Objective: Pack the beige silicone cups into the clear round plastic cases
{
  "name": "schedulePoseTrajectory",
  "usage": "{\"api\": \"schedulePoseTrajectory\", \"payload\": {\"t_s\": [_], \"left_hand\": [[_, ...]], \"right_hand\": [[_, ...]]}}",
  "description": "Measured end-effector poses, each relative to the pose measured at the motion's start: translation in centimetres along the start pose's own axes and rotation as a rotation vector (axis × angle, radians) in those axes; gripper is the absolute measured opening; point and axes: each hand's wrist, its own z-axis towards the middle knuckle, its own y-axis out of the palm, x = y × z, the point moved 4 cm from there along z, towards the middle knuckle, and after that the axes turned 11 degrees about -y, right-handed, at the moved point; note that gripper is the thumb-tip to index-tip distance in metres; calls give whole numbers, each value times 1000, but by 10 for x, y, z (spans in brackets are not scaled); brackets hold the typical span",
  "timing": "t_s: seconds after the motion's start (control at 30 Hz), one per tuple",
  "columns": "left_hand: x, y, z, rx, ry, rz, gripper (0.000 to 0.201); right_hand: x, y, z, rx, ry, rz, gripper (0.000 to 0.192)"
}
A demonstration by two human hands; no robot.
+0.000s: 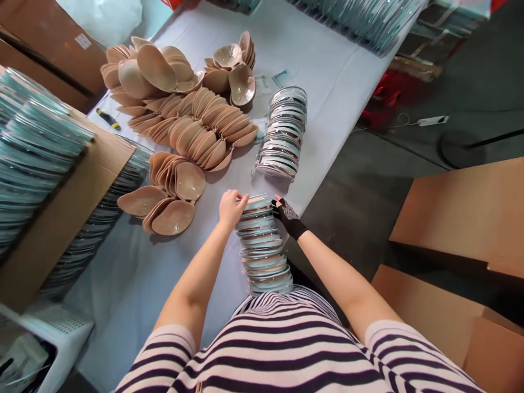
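A tall stack of clear plastic packs holding beige cups [262, 245] leans against my striped shirt at the table's near edge. My left hand [231, 207] presses its fingers on the stack's far end from the left. My right hand [289, 216], in a black fingerless glove, grips the same end from the right. A second stack of packed cups [282, 134] lies on the white table [327, 71] just beyond my hands.
Loose beige cups [192, 123] lie in fanned piles at the table's left and back. A cardboard box [61, 207] with teal-edged packs [33, 147] stands at left. More packs line the far edge. Cardboard boxes [458, 218] sit on the dark floor at right.
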Motion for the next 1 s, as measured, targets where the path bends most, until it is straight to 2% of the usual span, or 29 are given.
{"api": "schedulePoseTrajectory", "payload": {"t_s": [0.1, 0.27, 0.37, 0.47, 0.6, 0.7, 0.8, 0.9, 1.0], "left_hand": [[-2, -10, 13, -117, -14, -13, 26], [-8, -8, 11, -238, -63, -93, 37], [-13, -9, 7, -277, -74, -119, 36], [-16, -12, 9, -330, -69, -142, 38], [-17, -16, 16, -446, -95, -158, 44], [-16, -20, 24, -538, -125, -161, 48], [-15, -24, 34, -655, -101, -149, 51], [-14, -28, 43, -774, -51, -156, 54], [-14, -32, 45, -816, -5, -120, 56]], "right_hand": [[-5, 2, 20, -174, 90, 11, 48], [-11, 4, 60, -376, 295, -102, 30], [-14, 1, 71, -474, 361, -188, 17], [-21, -4, 70, -554, 370, -223, 12], [-36, -6, 58, -612, 264, -222, 19], [-51, 0, 54, -577, 43, -455, 23], [-61, 12, 56, -558, -112, -713, 15], [-65, 17, 62, -568, -144, -765, 8], [-66, 11, 62, -592, -82, -712, 16]]}}
